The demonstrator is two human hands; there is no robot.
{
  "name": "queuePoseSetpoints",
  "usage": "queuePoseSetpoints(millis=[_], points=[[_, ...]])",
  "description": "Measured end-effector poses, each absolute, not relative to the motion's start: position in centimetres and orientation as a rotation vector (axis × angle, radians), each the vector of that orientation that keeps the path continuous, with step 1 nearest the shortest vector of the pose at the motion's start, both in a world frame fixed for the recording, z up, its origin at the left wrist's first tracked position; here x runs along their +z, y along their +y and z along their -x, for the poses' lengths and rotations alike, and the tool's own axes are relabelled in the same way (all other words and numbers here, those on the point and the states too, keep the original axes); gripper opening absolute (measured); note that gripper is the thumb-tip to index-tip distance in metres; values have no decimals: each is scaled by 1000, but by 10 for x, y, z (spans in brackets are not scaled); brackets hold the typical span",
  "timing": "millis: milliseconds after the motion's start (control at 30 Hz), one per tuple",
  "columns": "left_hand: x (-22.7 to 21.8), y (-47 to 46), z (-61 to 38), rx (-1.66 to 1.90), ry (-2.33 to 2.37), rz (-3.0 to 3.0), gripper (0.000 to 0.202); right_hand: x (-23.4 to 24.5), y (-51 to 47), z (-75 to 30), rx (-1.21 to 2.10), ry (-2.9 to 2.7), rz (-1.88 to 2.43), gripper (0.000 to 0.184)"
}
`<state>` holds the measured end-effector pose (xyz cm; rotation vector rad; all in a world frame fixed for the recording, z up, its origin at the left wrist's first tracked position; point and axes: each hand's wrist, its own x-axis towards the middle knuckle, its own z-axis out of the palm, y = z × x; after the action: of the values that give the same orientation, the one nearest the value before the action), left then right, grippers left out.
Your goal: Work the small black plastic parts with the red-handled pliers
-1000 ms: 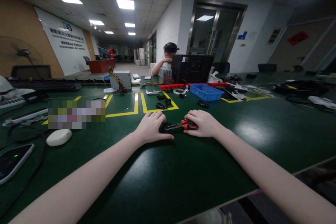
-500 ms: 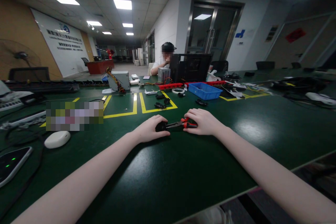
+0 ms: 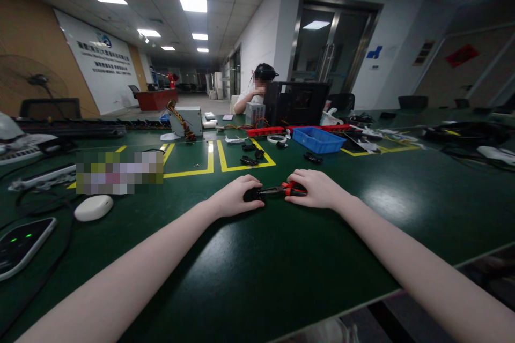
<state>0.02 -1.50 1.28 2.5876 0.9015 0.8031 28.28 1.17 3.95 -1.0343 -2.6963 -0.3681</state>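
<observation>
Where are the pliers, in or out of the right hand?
In: the right hand curls round the red-and-black handles of the pliers, which point toward a black part in the left hand.

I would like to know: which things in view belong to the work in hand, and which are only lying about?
In use:
- pliers, in the right hand
- small black part, in the left hand

Apparently just lying about:
- blue tray
- white rounded device
- metal box with wires
- black pieces beyond the left hand (perhaps related)
</observation>
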Motion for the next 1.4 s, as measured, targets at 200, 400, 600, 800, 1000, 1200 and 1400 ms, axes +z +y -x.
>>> queuePoseSetpoints(millis=[200, 400, 600, 800, 1000, 1200, 1400], points=[[12, -14, 0, 780, 905, -2597, 45, 40, 12, -283, -369, -2693, 1036, 42], [13, -14, 0, 787, 944, -2577, 39, 39, 11, -282, -375, -2659, 1031, 40], [15, -17, -1, 685, 982, -2623, 41, 40, 8, -281, -394, -2683, 1036, 39], [16, -16, 0, 622, 977, -2667, 45, 41, 7, -280, -397, -2682, 1030, 38], [15, -17, 1, 663, 932, -2606, 49, 40, 8, -281, -380, -2667, 1049, 40], [12, -15, 0, 724, 912, -2566, 45, 41, 8, -281, -416, -2616, 1015, 39], [9, -12, 0, 755, 913, -2520, 44, 40, 10, -281, -534, -2578, 961, 47]])
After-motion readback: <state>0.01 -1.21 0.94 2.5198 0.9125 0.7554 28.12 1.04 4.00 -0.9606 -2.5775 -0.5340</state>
